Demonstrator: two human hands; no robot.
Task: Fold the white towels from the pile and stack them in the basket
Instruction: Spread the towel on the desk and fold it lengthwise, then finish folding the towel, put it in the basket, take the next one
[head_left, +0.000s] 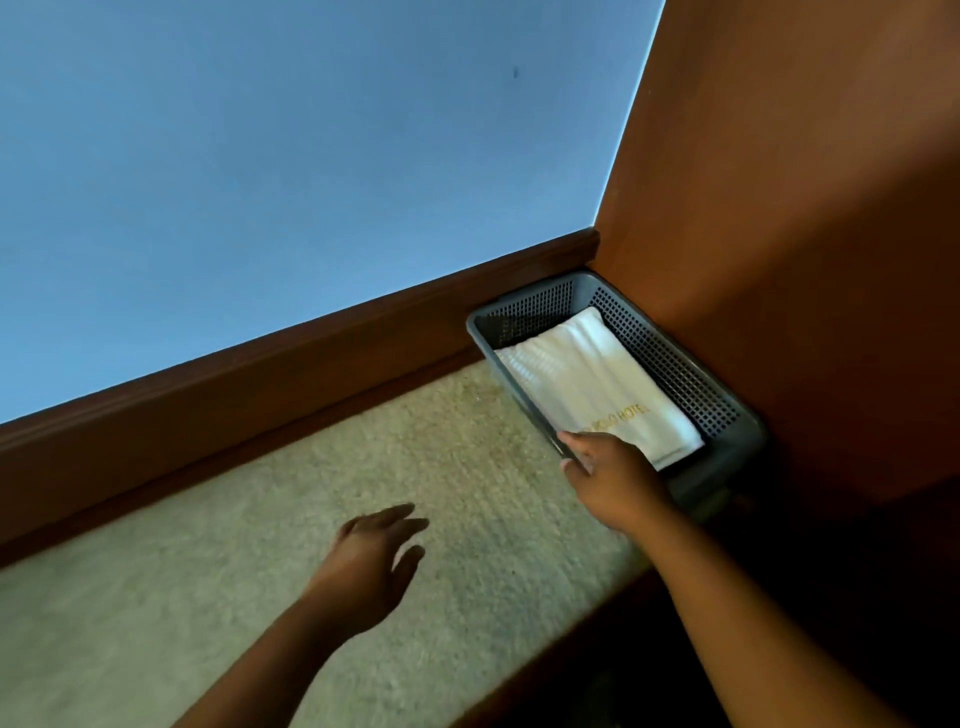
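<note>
Lying flat inside the grey perforated plastic basket (675, 358), the folded white towel with gold lettering (587, 379) runs its long axis from the basket's far corner toward the near end, the same way the basket itself runs, and fills most of the floor of it. The right hand (613, 475) is at the towel's near end, its fingers (574, 447) loosely spread over the basket's near rim and the towel's edge; whether they press the cloth or only rest above it cannot be told, and they hold nothing. The left hand (374, 561) hovers open and empty over the beige carpeted surface (260, 545), well apart from the basket and to its left. By my reading, this towel is placed, and the next must come from a pile that is out of view. The basket sits tucked into the corner where the dark wooden skirting (311, 353) meets the brown wooden panel (805, 208).
</note>
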